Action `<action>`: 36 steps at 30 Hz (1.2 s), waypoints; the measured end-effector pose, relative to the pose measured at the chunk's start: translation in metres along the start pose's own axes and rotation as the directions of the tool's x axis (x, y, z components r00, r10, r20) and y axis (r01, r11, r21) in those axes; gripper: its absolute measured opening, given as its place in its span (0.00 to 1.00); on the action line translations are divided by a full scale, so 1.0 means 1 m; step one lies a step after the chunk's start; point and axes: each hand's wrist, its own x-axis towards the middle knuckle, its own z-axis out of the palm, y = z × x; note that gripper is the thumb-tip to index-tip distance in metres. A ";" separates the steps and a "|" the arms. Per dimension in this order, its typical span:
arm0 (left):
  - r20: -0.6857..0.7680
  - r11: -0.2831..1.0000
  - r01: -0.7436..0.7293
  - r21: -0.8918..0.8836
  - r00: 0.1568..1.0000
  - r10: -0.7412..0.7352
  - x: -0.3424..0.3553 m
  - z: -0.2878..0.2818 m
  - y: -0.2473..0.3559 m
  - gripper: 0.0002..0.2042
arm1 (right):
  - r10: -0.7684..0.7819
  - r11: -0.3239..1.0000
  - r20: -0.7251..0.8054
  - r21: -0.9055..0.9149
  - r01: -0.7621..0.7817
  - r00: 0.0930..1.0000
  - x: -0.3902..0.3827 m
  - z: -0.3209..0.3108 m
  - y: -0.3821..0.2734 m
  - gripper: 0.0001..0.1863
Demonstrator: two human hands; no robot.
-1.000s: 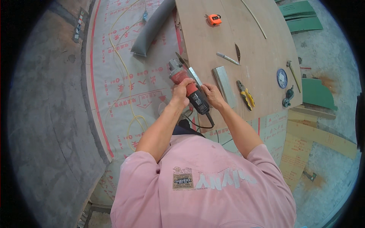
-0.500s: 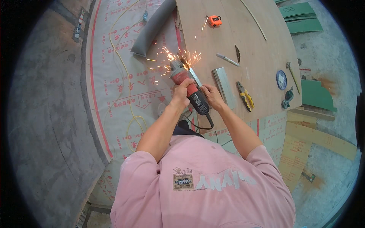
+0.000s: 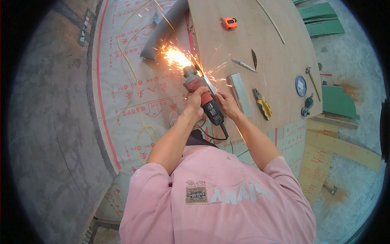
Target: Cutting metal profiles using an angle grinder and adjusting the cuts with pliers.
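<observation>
My left hand (image 3: pixel 196 101) is wrapped round the body of a red and black angle grinder (image 3: pixel 206 100), whose head points away from me over the left edge of the wooden board. Bright sparks (image 3: pixel 175 57) burst from the grinder head, mostly to the far left. Just right of the tool, my right hand (image 3: pixel 226 103) grips a narrow metal strip (image 3: pixel 210 84) that runs alongside the grinder toward its disc. The disc itself is largely hidden by the head and glare. Beside my right hand lie flat silver metal pieces (image 3: pixel 239 92) on the board.
On the wooden board (image 3: pixel 260 53) lie an orange tape measure (image 3: pixel 229 23), a marker (image 3: pixel 243 64), a saw blade (image 3: pixel 254 59), yellow-handled pliers (image 3: pixel 262 104), a blue disc (image 3: pixel 300 86), a hammer (image 3: pixel 313 83) and a green tool (image 3: pixel 307 105). A grey roll (image 3: pixel 162 30) and yellow cord (image 3: pixel 136 75) lie left.
The sparks have grown into a larger, brighter burst toward the far left, with some flying right over the board. Both hands keep their hold, almost in place.
</observation>
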 end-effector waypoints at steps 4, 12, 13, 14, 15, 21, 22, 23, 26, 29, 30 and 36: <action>-0.008 1.000 -0.002 0.001 1.000 0.002 0.002 -0.002 -0.005 0.10 | -0.005 0.999 0.011 0.040 0.005 1.000 0.001 0.000 0.000 0.15; -0.009 1.000 0.007 -0.005 1.000 -0.007 -0.006 0.002 -0.007 0.12 | 0.032 0.976 0.030 0.217 -0.038 0.999 -0.006 0.002 -0.012 0.14; -0.008 1.000 0.006 -0.005 1.000 -0.006 -0.007 0.003 -0.007 0.12 | 0.032 0.976 0.030 0.216 -0.038 0.999 -0.004 0.002 -0.011 0.14; -0.001 1.000 0.002 -0.010 1.000 -0.002 -0.007 0.003 -0.008 0.12 | -0.002 0.985 0.022 0.173 -0.002 1.000 -0.003 0.001 -0.010 0.14; 0.007 1.000 -0.001 -0.015 1.000 0.002 -0.007 0.003 -0.008 0.12 | -0.036 0.991 0.014 0.130 0.034 0.999 -0.002 0.001 -0.008 0.14; -0.023 1.000 -0.001 -0.009 1.000 0.000 -0.002 0.000 -0.012 0.13 | -0.007 0.993 0.013 0.122 0.005 1.000 -0.001 0.003 -0.007 0.14; -0.026 1.000 -0.001 -0.010 1.000 0.001 -0.003 0.000 -0.012 0.13 | -0.006 0.993 0.015 0.122 0.004 1.000 -0.002 0.003 -0.009 0.14; -0.040 1.000 0.001 -0.007 0.999 -0.001 -0.003 0.000 -0.011 0.12 | -0.029 0.995 0.008 0.098 0.028 1.000 -0.004 0.003 -0.011 0.14; -0.056 1.000 0.013 -0.004 0.998 -0.013 -0.003 0.001 -0.010 0.11 | -0.024 0.999 -0.007 0.040 0.024 1.000 -0.002 0.003 -0.009 0.15; -0.051 0.999 0.033 -0.012 0.998 -0.033 -0.001 -0.002 -0.009 0.10 | -0.024 1.000 -0.022 -0.006 0.024 0.999 -0.003 0.004 -0.010 0.15; -0.041 0.999 0.045 -0.021 0.998 -0.046 -0.001 -0.003 -0.009 0.10 | -0.051 0.999 -0.028 -0.019 0.051 0.998 -0.004 0.005 -0.011 0.15; 0.021 0.997 0.079 -0.001 0.997 -0.079 -0.013 0.005 -0.004 0.12 | 0.006 0.998 -0.060 -0.060 -0.010 0.998 0.000 -0.001 0.002 0.15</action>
